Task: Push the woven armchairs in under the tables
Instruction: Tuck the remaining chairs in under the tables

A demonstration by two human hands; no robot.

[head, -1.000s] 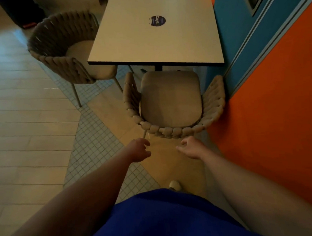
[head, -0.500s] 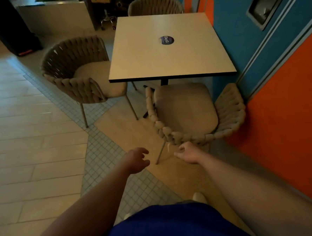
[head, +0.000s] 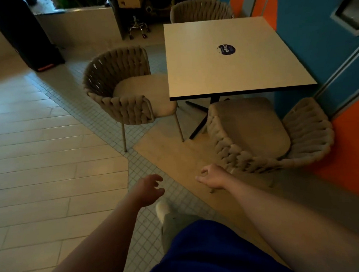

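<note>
A square white table [head: 229,69] stands against the blue and orange wall. The nearest woven armchair [head: 265,137] has its seat front just under the table's near edge, its back towards me. A second woven armchair [head: 127,92] stands at the table's left side, seat partly under the edge. A third armchair [head: 200,9] shows behind the far edge. My right hand [head: 213,177] hovers loosely curled just left of the nearest chair's back, holding nothing. My left hand [head: 149,189] hangs over the tiled floor, fingers apart, empty.
The orange and blue wall [head: 342,126] runs close along the right of the nearest chair. A black pillar [head: 23,34] and a wheeled stool [head: 137,27] stand at the back. Pale plank floor [head: 39,155] spreads to the left. My shoe [head: 163,210] is below my hands.
My view has pulled back and turned left, so table and chairs sit further right and away. Both hands have drifted away from the nearest chair's back, which stays by the table edge.
</note>
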